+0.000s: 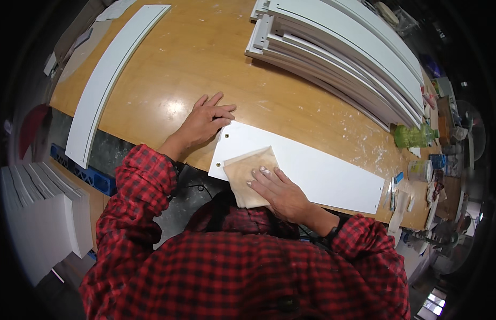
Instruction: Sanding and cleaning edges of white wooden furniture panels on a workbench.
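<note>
A white board (322, 176) with small holes near both ends lies along the near edge of the wooden table (205, 48). On its left part rests a folded, beige, stained cloth (247, 169), its lower corner hanging past the board's near edge. My right hand (282, 194) lies on the cloth with fingers stretched out, pressing it against the board. My left hand (208, 118) sits at the board's far left corner, its fingers spread and nothing gripped; the thumb side touches the corner.
A long white grooved panel (106, 74) overhangs the table at left. Stacked white panels (333, 58) fill the back right. A green plastic bottle (413, 136), a tub (420, 170) and small tools stand at the right end. More white boards (42, 213) are piled at lower left.
</note>
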### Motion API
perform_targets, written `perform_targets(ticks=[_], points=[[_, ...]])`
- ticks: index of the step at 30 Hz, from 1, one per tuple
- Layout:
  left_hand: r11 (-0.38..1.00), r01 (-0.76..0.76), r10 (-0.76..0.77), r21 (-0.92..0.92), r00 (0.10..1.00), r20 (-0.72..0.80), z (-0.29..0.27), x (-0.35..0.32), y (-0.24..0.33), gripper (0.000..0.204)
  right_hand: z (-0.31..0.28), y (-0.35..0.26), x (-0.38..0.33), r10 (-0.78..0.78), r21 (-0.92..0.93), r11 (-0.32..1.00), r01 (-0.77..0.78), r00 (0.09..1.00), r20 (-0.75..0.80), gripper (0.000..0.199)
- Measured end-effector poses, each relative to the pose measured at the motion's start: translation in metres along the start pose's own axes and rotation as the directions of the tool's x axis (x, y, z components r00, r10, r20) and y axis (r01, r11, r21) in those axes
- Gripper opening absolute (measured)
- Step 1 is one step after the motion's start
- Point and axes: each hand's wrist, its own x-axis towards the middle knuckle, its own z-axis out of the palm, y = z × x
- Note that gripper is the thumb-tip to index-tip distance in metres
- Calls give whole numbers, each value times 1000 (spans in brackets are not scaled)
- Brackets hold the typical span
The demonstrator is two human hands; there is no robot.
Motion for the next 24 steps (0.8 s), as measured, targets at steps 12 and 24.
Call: perform_targets(ticks=[12,24], points=[[966,60,-62,-251,998,2,-10,2,0,29,-25,24,-8,572,987,115,-113,819,28,46],[677,364,-255,-639,931,260,66,-37,157,51,-24,27,-90,528,993,-48,108,847,-67,62]])
